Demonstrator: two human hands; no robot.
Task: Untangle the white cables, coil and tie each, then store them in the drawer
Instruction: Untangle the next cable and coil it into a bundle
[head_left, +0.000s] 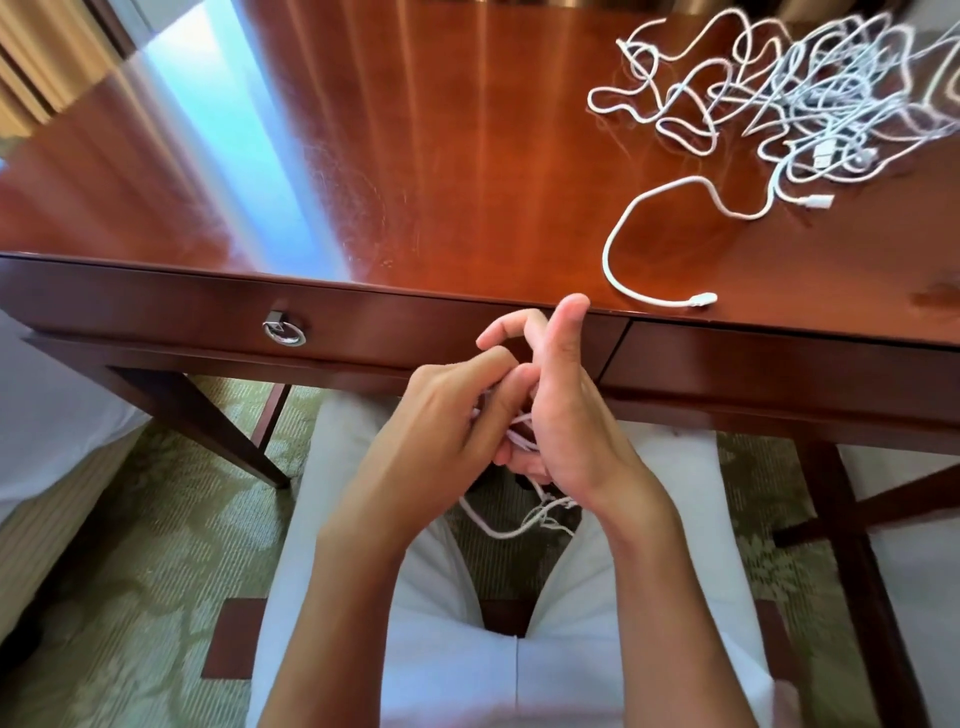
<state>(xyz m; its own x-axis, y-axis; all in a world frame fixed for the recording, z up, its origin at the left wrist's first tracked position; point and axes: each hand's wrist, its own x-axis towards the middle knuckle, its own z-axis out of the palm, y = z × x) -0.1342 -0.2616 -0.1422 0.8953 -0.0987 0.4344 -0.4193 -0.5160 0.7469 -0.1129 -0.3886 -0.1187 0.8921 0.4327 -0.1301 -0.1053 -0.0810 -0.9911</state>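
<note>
Both hands, left (447, 415) and right (563, 410), grip one cable (511, 525) mid-coil (tangle (810, 98) untouched, drawer (322, 322) shut): early days.

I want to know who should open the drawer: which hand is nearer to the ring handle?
The left hand. It is below and to the right of the ring handle; the right hand is farther to the right. Both hold a white cable.

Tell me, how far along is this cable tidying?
Early. Nothing looks stored: the drawer is shut. In hand: the left hand and right hand work one white cable over the lap. Left: the tangled pile on the desk is not yet sorted.
</note>
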